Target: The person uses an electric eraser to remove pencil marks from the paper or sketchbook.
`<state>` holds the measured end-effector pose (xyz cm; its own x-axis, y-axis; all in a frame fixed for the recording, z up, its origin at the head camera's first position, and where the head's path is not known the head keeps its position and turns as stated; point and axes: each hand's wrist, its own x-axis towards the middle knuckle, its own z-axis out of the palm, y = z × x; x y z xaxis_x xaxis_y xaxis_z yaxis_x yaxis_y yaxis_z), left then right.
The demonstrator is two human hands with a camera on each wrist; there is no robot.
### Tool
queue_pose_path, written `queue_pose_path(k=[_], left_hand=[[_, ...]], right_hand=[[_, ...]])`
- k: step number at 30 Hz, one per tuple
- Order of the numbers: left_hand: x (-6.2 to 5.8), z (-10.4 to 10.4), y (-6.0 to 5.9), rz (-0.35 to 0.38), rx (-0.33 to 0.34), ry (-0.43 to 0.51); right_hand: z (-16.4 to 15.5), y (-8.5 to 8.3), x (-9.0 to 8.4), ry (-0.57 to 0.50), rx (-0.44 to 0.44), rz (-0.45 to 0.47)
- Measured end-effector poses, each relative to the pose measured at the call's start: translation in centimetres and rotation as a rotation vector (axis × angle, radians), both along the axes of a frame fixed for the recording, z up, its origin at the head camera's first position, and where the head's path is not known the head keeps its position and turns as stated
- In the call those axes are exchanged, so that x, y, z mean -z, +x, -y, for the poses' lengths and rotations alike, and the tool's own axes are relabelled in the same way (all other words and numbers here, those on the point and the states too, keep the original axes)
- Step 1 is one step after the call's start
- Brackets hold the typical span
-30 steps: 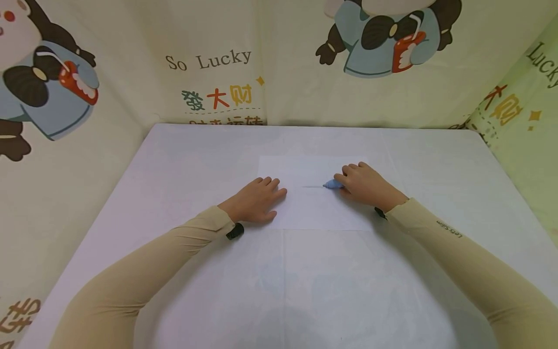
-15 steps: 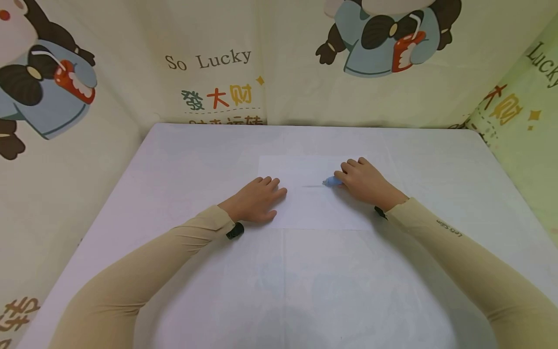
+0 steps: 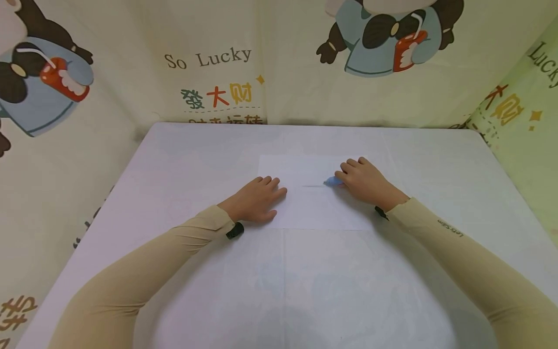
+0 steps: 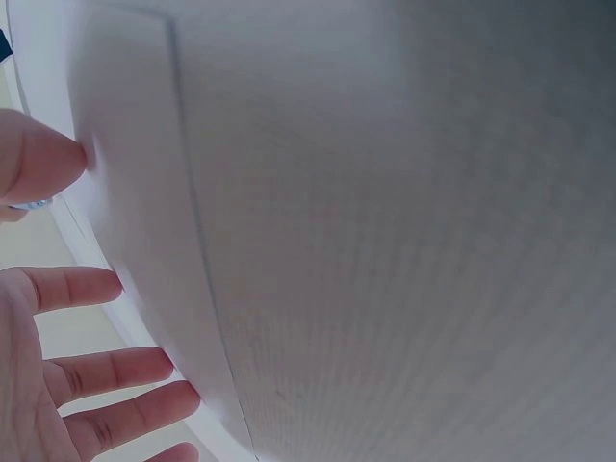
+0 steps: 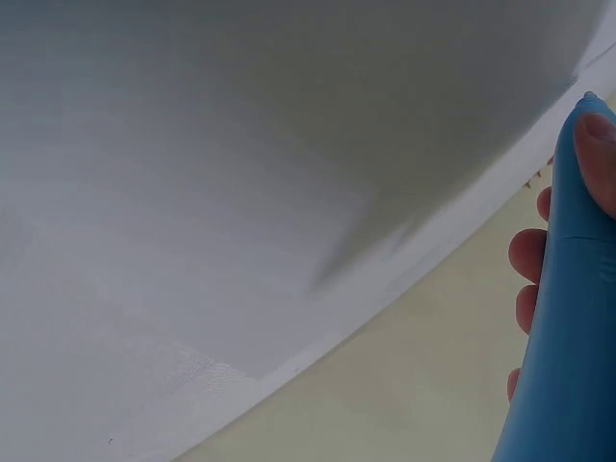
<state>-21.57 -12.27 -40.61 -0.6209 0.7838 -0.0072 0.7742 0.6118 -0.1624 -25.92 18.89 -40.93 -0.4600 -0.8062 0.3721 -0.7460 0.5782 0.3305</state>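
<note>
My right hand (image 3: 368,183) grips a thick blue pen-shaped tool (image 5: 577,318), with the thumb near its narrow tip and the fingers curled round the far side. In the head view the tool's tip is by the right end of a thin, faint line (image 3: 311,186) on a white sheet of paper (image 3: 301,213). Whether the tip touches the paper is hard to tell. My left hand (image 3: 255,199) rests on the sheet's left side, its fingers spread and fairly straight. The left wrist view shows those fingertips (image 4: 154,364) against the paper.
The sheet lies on a white-covered table (image 3: 196,160). A pale printed curtain (image 3: 292,72) hangs behind it and along both sides. Dark wrist devices, one a black block (image 3: 235,231), sit beneath the cuffs.
My right hand has shifted slightly up in the head view, and the tool's tip has moved from the line's right end to just above it. The left hand stays in place.
</note>
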Motion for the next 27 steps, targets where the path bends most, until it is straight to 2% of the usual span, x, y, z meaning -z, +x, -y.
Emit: queue_pose_path(k=[11,27], left_hand=[[0.00,-0.12,0.10,-0.004,-0.001,-0.002],[0.00,-0.02,0.01,0.021,-0.014,-0.006]], right_hand=[[0.15,0.31,-0.22,0.030,-0.018,0.010],[0.36,0.47,-0.33,0.071,0.001,0.040]])
